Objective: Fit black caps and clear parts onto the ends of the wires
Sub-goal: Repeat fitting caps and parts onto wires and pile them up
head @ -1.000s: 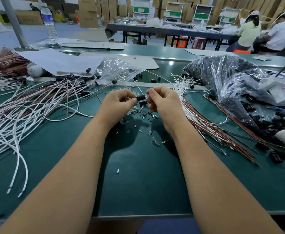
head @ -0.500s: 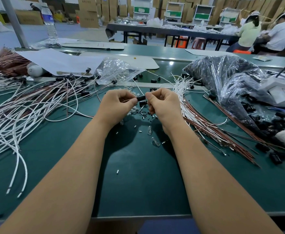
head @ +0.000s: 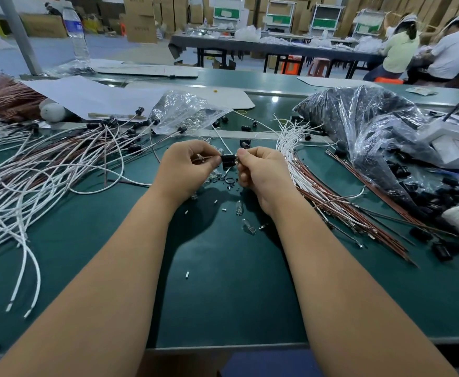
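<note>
A small black cap [head: 228, 159] sits between my two hands above the green table [head: 223, 281]. My left hand [head: 189, 168] pinches a thin wire that leads into the cap's left end. My right hand [head: 261, 172] pinches the cap's right end with thumb and forefinger. Clear parts [head: 239, 208] and small black bits lie loose on the table just below my hands. A fan of white and brown wires with black caps fitted [head: 59, 164] covers the left side. Bare-ended white and brown wires [head: 320, 191] lie to the right.
A clear bag of clear parts [head: 185, 112] lies behind my hands. A large bag of black caps [head: 364, 123] fills the right, with white devices [head: 451, 142] beside it. A water bottle [head: 76, 31] stands at the back left. Two people sit at a far table [head: 277, 47].
My hands stay together at the same spot. The fingers have shifted slightly on the cap and wire; more of the black cap shows between them now.
</note>
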`<state>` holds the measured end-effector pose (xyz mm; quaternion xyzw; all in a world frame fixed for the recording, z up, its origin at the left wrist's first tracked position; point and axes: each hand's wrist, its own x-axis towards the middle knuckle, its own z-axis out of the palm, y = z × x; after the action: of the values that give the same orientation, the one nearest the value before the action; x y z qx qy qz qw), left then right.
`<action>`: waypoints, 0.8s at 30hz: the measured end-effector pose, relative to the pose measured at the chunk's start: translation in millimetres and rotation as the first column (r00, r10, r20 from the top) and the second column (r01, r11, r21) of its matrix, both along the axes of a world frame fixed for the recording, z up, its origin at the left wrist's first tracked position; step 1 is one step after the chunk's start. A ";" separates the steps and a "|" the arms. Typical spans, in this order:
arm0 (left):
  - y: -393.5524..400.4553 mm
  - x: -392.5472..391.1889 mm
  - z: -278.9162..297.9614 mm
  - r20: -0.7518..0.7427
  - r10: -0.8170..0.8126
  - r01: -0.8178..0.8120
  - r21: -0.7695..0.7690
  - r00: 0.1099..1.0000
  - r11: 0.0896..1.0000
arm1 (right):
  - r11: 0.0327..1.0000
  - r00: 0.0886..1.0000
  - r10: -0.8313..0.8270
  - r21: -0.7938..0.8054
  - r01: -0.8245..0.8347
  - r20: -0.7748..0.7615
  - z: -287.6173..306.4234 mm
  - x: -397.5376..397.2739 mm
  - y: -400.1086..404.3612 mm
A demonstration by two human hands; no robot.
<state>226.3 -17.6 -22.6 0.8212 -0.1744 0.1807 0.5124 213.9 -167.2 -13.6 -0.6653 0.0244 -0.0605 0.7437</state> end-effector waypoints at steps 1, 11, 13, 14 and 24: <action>-0.3 -0.2 -0.3 0.004 0.003 -0.003 0.009 1.000 1.000 | 0.999 0.999 -0.023 -0.042 0.024 0.026 -1.0 -0.3 0.6; 1.3 2.2 0.2 -0.124 -0.027 0.018 -0.070 0.992 0.997 | 0.990 0.983 -0.077 -0.102 0.095 0.165 1.5 -5.5 8.4; 5.1 2.6 1.6 -0.181 -0.092 0.058 -0.186 0.979 0.981 | 0.993 0.984 -0.110 -0.015 0.113 0.141 2.6 -4.9 7.2; 6.7 2.6 2.3 -0.200 -0.133 0.083 -0.243 0.971 0.966 | 0.993 0.984 -0.120 0.008 0.120 0.130 2.7 -4.3 5.9; 6.9 -0.9 4.7 -0.179 -0.314 0.244 -0.331 0.932 0.912 | 0.997 0.995 -0.052 -0.044 0.056 0.089 1.1 -4.3 6.1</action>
<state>225.4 -10.8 -17.9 0.7145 -0.2008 0.0344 0.6693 209.6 -161.1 -12.4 -0.6783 0.0083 -0.1103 0.7264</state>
